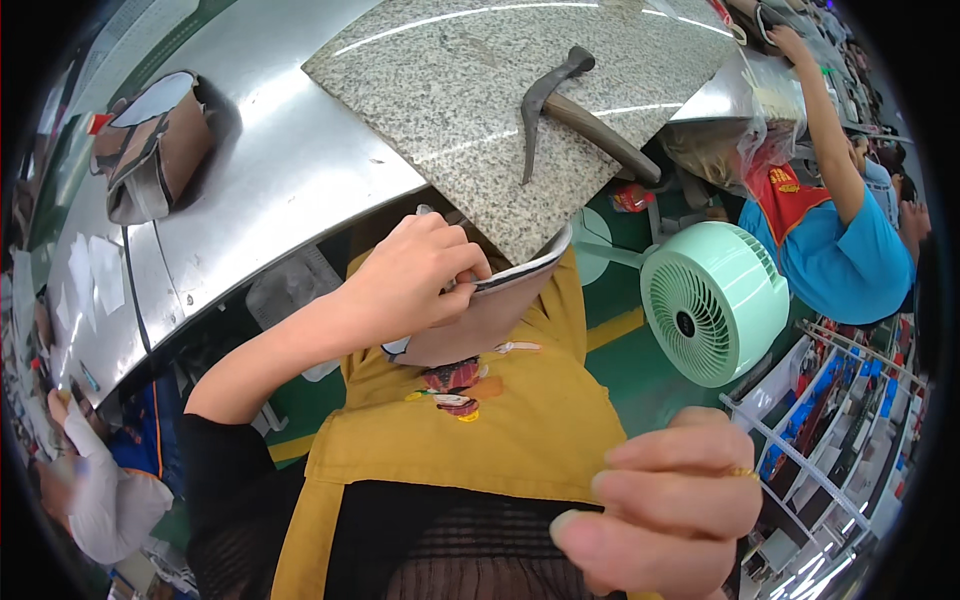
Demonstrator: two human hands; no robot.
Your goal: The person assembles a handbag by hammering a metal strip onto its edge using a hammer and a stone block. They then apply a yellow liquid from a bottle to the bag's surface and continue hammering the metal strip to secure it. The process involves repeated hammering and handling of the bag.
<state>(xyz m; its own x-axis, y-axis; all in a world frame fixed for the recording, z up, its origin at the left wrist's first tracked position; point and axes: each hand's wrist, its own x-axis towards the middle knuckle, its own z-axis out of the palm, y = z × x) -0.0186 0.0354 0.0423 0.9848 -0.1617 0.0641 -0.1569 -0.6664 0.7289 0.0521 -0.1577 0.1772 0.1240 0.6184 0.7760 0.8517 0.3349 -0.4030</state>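
Tan bag piece [475, 325] at the near corner of the granite slab [450, 140], dark rim pinched between left hand [410, 275] thumb and fingers.
Best, probably, to hold the rim taut and unfolded; right hand [660, 510] half curled near the camera, impossible to tell whether gripping anything. On the slab, hammer [592, 126]; alongside, steel table [290, 150] with brown bag [170, 150]; to the right, mint-green fan [700, 310] and blue-shirted co-worker [830, 260].

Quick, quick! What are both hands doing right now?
Left hand: closed, its grip on the beige piece near the dark edge.
Right hand: fingers curled, nothing seen in it; can't tell if it's fully closed.
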